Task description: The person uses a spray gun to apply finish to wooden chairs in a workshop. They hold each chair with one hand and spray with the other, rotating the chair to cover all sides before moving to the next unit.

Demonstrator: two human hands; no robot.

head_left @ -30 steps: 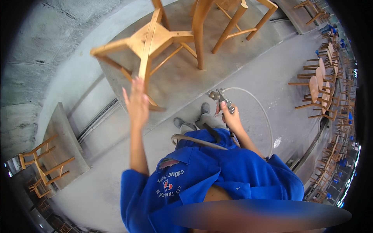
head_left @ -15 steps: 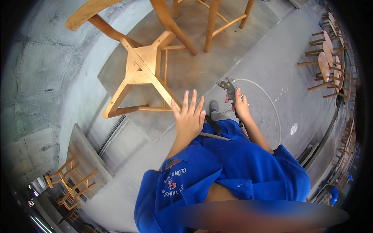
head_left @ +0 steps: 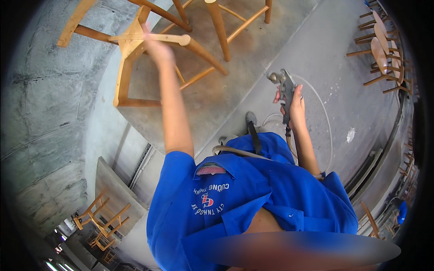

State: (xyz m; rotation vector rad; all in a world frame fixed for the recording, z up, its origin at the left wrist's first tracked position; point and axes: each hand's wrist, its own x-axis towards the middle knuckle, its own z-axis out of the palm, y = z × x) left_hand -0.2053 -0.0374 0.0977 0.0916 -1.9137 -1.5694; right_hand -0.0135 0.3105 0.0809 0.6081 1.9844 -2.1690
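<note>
At the upper left is a light wooden chair frame (head_left: 124, 81), its bars crossing where a seat would sit. My left hand (head_left: 159, 49) reaches out to the chair beside this crossing. Motion smears its fingers, so whether they grip the wood is unclear. My right hand (head_left: 296, 106) is wrapped around the handle of a metal spray gun (head_left: 285, 88), held off to the right and apart from the chair. A pale hose (head_left: 324, 104) curves down from near the gun.
Another wooden frame (head_left: 220, 31) stands beyond the chair on the grey slab (head_left: 194, 117). A stained wall (head_left: 49, 108) rises at the left. Several chairs with oval parts (head_left: 379, 49) line the far right. More wooden frames (head_left: 101, 219) stand at the lower left.
My left hand has swung forward and left onto the chair's crossing bars. The chair has turned and shifted up-left in view. My right hand and the spray gun have moved slightly right.
</note>
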